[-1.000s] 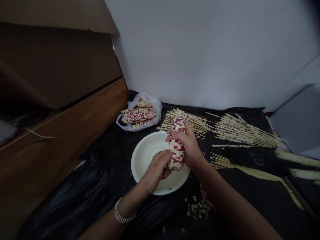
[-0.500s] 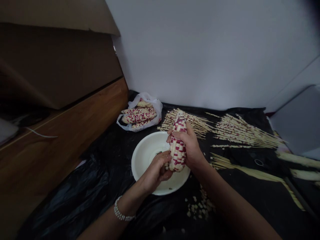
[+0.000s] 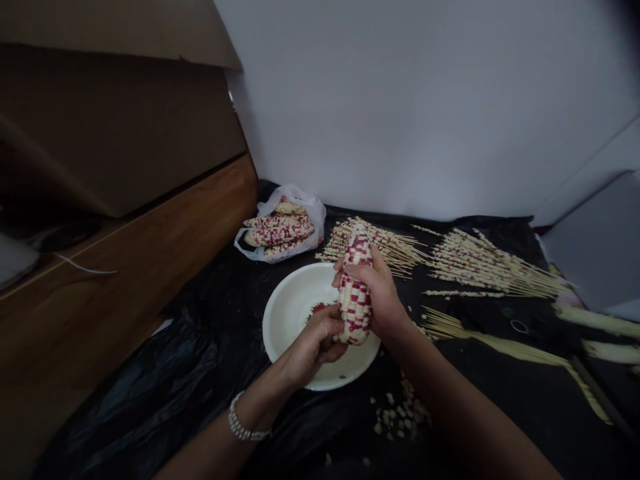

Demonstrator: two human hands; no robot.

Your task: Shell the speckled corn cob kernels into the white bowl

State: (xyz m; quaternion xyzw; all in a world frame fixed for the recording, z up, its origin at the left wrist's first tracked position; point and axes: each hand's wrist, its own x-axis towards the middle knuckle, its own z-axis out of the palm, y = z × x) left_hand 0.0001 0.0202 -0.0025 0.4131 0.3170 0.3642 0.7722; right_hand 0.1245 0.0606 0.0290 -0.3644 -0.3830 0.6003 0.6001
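A corn cob (image 3: pixel 356 293) with cream and dark red kernels stands nearly upright in front of me, above a white basin (image 3: pixel 277 313). My right hand (image 3: pixel 384 293) is wrapped round its right side, the thumb lying across the front. At the cob's lower left, my left hand (image 3: pixel 320 340) has its fingers curled against the kernels; the fingertips are partly hidden behind the cob. A beaded bracelet (image 3: pixel 243 423) circles my left wrist. Part of a red and green pattern shows on the basin's bottom.
Several cobs (image 3: pixel 280 235) lie in a white plastic bag (image 3: pixel 316 213) at the back. Skewers with threaded kernels (image 3: pixel 480 263) and bare sticks (image 3: pixel 480 339) lie to the right. Loose kernels (image 3: pixel 400 417) are scattered on the black sheet (image 3: pixel 190 373). Cardboard (image 3: pixel 115 127) stands left.
My left hand has shifted slightly at the cob's lower side, uncovering more of the basin's red pattern. My right hand keeps its hold on the cob.
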